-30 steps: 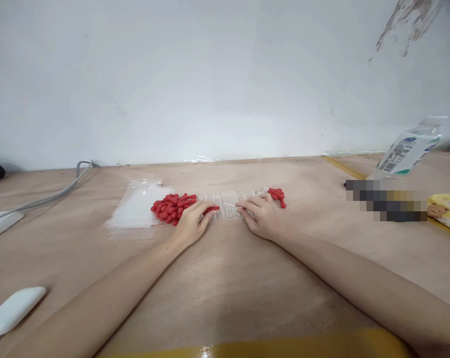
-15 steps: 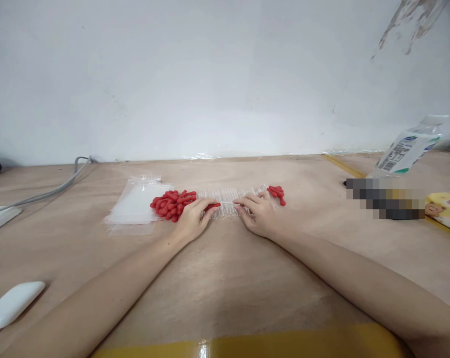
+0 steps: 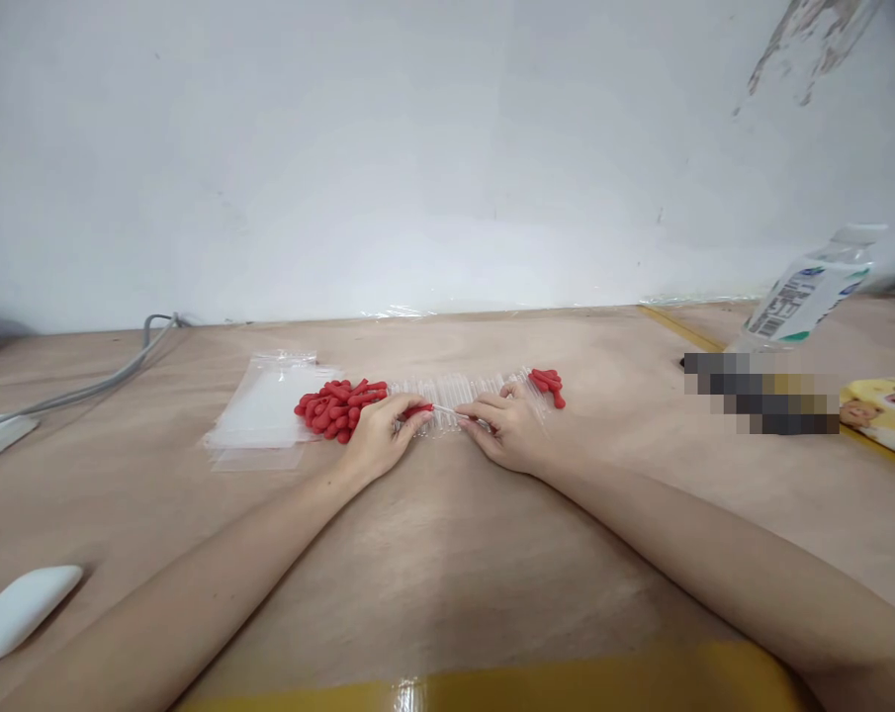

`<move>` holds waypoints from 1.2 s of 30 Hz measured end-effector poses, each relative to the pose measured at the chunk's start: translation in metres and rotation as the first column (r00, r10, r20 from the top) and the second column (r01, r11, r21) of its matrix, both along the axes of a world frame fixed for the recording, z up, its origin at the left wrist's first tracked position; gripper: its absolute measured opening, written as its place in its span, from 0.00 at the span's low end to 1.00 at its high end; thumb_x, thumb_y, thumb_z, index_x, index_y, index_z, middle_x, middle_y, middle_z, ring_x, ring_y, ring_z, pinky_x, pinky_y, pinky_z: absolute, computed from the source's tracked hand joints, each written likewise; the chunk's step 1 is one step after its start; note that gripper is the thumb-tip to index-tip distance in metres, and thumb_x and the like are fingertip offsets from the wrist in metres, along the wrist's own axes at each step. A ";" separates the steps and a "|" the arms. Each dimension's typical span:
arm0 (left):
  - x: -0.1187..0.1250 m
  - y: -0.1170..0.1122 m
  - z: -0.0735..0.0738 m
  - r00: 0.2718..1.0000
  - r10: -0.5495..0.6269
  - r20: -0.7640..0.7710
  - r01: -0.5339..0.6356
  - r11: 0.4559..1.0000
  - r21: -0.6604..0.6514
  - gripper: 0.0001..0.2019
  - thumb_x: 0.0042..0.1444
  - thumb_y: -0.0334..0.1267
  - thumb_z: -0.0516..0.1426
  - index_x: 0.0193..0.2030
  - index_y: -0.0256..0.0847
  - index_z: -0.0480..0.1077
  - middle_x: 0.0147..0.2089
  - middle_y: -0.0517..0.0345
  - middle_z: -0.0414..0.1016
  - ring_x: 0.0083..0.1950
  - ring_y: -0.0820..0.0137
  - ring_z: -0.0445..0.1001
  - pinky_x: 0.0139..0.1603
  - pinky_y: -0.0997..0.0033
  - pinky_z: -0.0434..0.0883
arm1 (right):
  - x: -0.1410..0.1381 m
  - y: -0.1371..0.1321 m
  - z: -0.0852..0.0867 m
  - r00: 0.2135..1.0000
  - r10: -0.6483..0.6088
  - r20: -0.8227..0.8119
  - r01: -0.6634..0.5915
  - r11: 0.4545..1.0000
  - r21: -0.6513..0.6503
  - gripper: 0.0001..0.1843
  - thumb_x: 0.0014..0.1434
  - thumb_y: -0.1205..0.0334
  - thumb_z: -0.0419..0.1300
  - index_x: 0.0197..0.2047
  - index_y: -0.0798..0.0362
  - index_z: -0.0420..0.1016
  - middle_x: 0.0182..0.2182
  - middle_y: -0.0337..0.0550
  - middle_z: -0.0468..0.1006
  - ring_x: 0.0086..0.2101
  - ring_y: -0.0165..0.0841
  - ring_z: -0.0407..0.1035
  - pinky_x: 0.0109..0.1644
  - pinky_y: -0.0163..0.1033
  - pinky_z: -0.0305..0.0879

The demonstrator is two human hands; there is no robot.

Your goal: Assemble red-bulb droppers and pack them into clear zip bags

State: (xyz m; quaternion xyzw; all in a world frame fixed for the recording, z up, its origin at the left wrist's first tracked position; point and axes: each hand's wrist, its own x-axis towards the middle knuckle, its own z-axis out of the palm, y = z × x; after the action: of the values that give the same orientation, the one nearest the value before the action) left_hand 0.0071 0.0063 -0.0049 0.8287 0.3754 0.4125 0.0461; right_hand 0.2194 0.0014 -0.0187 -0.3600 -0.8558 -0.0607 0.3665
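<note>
Two bare hands work nearly fingertip to fingertip on a brown table (image 3: 417,554). The left hand (image 3: 386,427), at 8 o'clock from where they meet, pinches a red bulb (image 3: 425,407), mostly hidden by its fingers. The right hand (image 3: 507,428), at 4 o'clock, pinches a thin clear tube (image 3: 445,409) pointing towards 9. A second ago a gap separated bulb and tube; now the tube's end meets the bulb's mouth, so the two appear to be going together, though how deep the tube sits cannot be told. More tubes (image 3: 451,389) lie at 12, just beyond. A red heap (image 3: 335,407) and bags (image 3: 258,400) lie at 9; a smaller red bunch (image 3: 547,382) lies near 3.
</note>
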 end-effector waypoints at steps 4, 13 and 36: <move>0.001 -0.001 0.000 1.000 0.000 0.011 0.000 1.000 -0.013 0.06 0.56 0.36 0.55 0.38 0.38 0.71 0.35 0.57 0.76 0.35 0.70 0.74 0.38 0.71 0.72 | 0.000 0.001 -0.001 1.000 0.017 -0.022 -0.017 1.000 0.008 0.12 0.61 0.60 0.50 0.42 0.49 0.74 0.31 0.39 0.78 0.29 0.27 0.67 0.43 0.41 0.51; 0.000 -0.001 0.000 0.999 -0.029 0.022 0.029 0.999 -0.015 0.05 0.57 0.35 0.55 0.37 0.38 0.71 0.35 0.56 0.77 0.35 0.69 0.74 0.38 0.70 0.72 | 0.003 0.008 -0.004 0.997 0.070 -0.042 -0.073 0.996 -0.056 0.11 0.61 0.61 0.53 0.44 0.47 0.75 0.32 0.38 0.77 0.31 0.28 0.68 0.42 0.40 0.51; -0.003 -0.001 -0.001 0.986 -0.157 -0.051 0.151 0.982 -0.111 0.07 0.58 0.34 0.52 0.36 0.38 0.71 0.33 0.57 0.76 0.32 0.71 0.74 0.34 0.73 0.69 | 0.010 0.015 0.005 0.988 0.152 0.018 -0.149 0.980 -0.130 0.12 0.61 0.61 0.52 0.42 0.46 0.76 0.32 0.39 0.77 0.31 0.29 0.68 0.41 0.40 0.48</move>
State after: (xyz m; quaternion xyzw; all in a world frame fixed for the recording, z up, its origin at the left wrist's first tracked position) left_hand 0.0038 0.0049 -0.0060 0.8635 0.3330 0.3621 0.1108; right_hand 0.2299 0.0161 -0.0141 -0.3162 -0.8877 0.0175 0.3341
